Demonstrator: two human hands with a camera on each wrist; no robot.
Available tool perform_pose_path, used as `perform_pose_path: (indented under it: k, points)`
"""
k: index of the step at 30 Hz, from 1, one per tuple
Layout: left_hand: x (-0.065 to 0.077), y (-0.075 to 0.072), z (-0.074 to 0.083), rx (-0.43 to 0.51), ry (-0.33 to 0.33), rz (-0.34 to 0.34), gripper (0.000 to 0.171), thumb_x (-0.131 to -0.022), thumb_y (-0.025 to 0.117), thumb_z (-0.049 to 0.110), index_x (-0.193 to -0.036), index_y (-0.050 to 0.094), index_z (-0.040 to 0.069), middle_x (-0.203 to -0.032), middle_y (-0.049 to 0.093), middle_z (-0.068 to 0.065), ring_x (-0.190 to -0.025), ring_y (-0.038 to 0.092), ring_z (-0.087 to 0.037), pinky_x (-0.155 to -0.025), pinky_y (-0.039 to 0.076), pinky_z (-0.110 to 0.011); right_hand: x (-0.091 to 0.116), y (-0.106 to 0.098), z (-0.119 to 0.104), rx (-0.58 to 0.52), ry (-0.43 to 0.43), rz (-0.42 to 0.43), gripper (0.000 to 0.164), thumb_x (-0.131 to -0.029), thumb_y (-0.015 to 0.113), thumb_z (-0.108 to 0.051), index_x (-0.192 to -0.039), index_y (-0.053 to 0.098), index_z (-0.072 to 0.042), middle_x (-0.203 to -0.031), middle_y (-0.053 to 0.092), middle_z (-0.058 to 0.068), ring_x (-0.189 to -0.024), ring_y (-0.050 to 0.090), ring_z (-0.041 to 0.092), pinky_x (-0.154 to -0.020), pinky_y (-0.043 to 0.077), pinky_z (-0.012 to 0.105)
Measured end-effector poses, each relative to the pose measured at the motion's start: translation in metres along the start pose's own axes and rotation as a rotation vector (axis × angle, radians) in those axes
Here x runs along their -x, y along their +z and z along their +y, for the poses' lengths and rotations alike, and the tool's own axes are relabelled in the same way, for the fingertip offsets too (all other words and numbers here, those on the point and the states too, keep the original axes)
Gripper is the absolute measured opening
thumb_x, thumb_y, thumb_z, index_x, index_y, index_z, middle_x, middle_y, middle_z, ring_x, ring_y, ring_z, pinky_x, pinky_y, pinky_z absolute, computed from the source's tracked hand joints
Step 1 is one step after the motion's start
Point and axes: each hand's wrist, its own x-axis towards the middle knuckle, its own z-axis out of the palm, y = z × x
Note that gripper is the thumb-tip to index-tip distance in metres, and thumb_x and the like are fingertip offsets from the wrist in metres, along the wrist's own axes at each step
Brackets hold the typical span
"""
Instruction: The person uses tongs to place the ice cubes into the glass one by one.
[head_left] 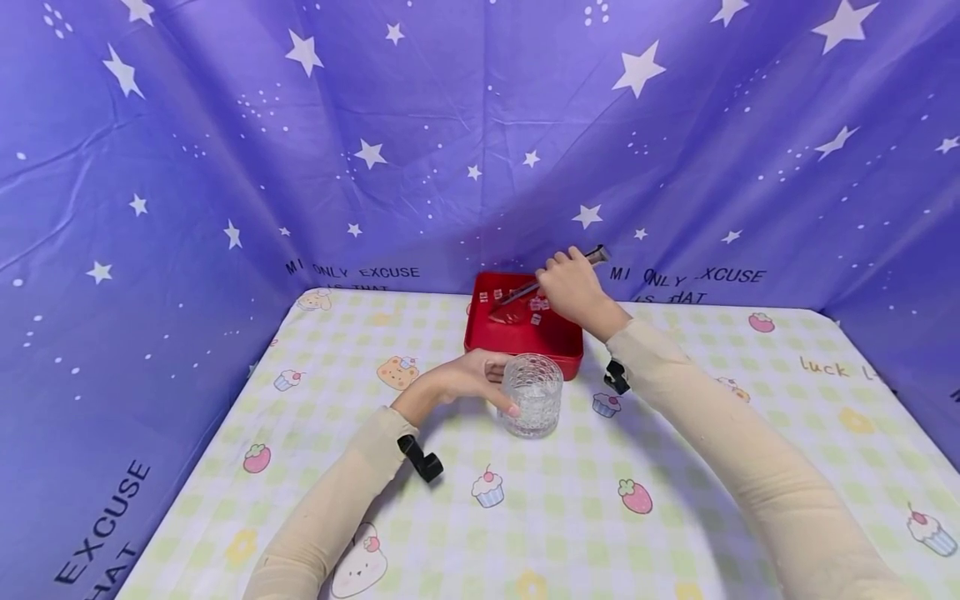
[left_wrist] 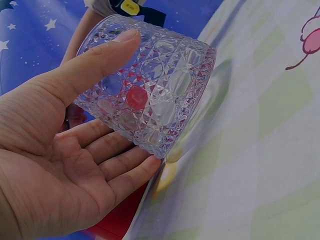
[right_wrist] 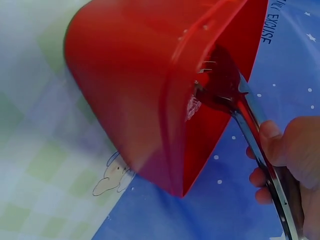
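In the head view my left hand (head_left: 468,377) holds a clear patterned glass tumbler (head_left: 537,402) upright, low over the tablecloth. The left wrist view shows the thumb across the side of the glass (left_wrist: 165,75) and the fingers around its other side. My right hand (head_left: 572,286) grips the handles of metal tongs (head_left: 521,292) with dark reddish heads. Those heads reach down into a red rectangular box (head_left: 517,337), where several small clear cubes (head_left: 536,319) lie. In the right wrist view the tongs (right_wrist: 257,150) slant in over the box's rim, close to some cubes (right_wrist: 192,106).
A checked tablecloth (head_left: 570,533) printed with cupcakes and strawberries covers the table. Behind the box hangs a purple-blue star-patterned curtain (head_left: 420,192), which also rises at both sides. The tumbler is just in front of the box's near wall.
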Motion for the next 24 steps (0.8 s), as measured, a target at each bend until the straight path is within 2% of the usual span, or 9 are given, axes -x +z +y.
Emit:
perform_pose_path:
  k: [8,24]
  points:
    - [0.0,0.0,0.001,0.006,0.005,-0.002,0.066,-0.077,0.081,-0.004,-0.139,0.06,0.003,-0.133,0.068,-0.016,-0.121,0.066,-0.02,-0.107,0.052,-0.03,0.005,0.007,0.006,0.007,0.026,-0.002,0.014,-0.094,0.064,-0.011,-0.098,0.074,-0.002,-0.094,0.073,0.017,-0.091,0.064,0.035,-0.081,0.046,0.045]
    - [0.0,-0.001,-0.001,-0.009,-0.005,-0.001,0.065,-0.078,0.082,-0.002,-0.139,0.061,0.005,-0.133,0.068,-0.014,-0.122,0.065,-0.02,-0.108,0.051,-0.03,0.01,0.015,0.006,-0.038,0.065,0.012,0.019,-0.094,0.071,-0.019,-0.104,0.073,-0.003,-0.096,0.075,0.018,-0.089,0.066,0.037,-0.082,0.049,0.047]
